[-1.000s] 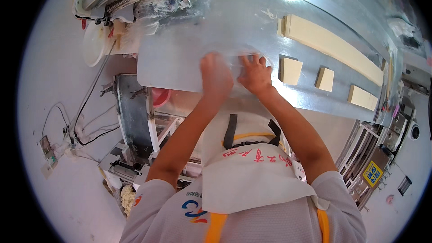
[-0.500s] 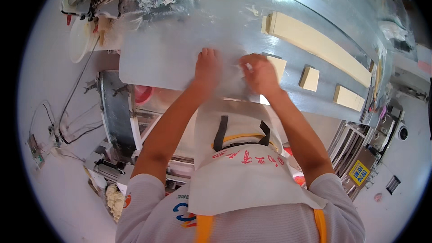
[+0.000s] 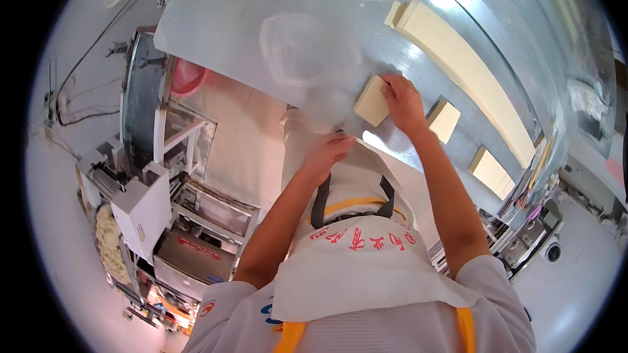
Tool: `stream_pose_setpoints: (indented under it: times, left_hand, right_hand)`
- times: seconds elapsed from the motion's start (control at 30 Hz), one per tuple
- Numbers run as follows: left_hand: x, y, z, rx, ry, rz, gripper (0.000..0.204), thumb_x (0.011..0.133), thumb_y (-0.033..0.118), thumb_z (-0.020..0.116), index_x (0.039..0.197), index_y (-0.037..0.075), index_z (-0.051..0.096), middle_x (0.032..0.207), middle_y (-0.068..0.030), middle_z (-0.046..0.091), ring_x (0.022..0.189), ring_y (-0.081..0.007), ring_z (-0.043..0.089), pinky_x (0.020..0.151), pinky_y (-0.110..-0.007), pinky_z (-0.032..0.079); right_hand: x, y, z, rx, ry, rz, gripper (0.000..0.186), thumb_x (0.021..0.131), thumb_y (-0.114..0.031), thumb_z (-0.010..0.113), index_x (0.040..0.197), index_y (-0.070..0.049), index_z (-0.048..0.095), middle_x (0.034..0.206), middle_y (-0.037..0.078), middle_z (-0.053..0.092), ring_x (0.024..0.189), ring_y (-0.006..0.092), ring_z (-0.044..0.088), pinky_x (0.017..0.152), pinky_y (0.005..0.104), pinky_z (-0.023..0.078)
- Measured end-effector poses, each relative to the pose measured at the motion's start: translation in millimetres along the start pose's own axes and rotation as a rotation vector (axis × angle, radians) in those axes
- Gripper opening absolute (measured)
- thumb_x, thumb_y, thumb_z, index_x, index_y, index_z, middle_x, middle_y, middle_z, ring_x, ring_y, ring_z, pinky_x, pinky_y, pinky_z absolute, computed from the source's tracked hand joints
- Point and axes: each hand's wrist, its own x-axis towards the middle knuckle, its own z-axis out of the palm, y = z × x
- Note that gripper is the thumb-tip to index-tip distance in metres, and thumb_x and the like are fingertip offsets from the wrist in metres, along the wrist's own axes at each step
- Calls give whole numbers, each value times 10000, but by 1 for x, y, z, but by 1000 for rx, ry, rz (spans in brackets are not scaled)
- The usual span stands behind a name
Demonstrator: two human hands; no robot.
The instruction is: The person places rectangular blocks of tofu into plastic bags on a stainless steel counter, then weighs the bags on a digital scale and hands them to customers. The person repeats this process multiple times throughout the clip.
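Observation:
My right hand (image 3: 403, 103) is closed on the far right end of a small pale-yellow stack of dough sheets (image 3: 371, 101), thumb and fingers gripping it near the front of the metal table (image 3: 242, 36). Just to the right lies a second cut dough stack (image 3: 444, 121), and further right a third (image 3: 492, 173). Behind them a long pale dough slab (image 3: 458, 68) runs diagonally, with a small offcut at its far end. At the table's front edge, before the white apron (image 3: 356, 255), my left hand (image 3: 327, 155) has its fingers stretched rightward, holding nothing visible.
A pink basin (image 3: 188, 78) sits below the table's left side. Lower left stand metal racks and a white box-shaped machine part (image 3: 142, 209), beside a crumbly pale mass (image 3: 111, 242). Beyond the slab lies a long flat metal strip (image 3: 474, 10). Cables hang at the left wall.
My right hand has moved onto the nearest dough stack and gripped it; that stack has shifted left, away from the others. My left hand has come back to the table's edge. The view has turned.

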Motion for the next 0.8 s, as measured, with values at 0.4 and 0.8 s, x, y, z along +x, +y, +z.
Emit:
stream_pose_setpoints:
  times: [0.4,0.8]
  left_hand:
    - [-9,-38,28,-193,240,257,388,997,124,760,1337,-1,621,1250,-58,701,1132,-197,691,980,-370,559]
    - [-29,141,104,464,179,418,314,857,56,781,1147,-62,757,1031,-106,768,887,-128,717,749,-294,559]
  right_hand:
    - [-103,-21,57,216,-4,122,301,1030,-169,632,1300,-43,682,1219,173,716,1087,343,700,943,425,553]
    - [-147,32,-101,1169,222,507,290,1098,-254,598,1242,-24,700,1001,44,740,898,135,684,872,312,562]
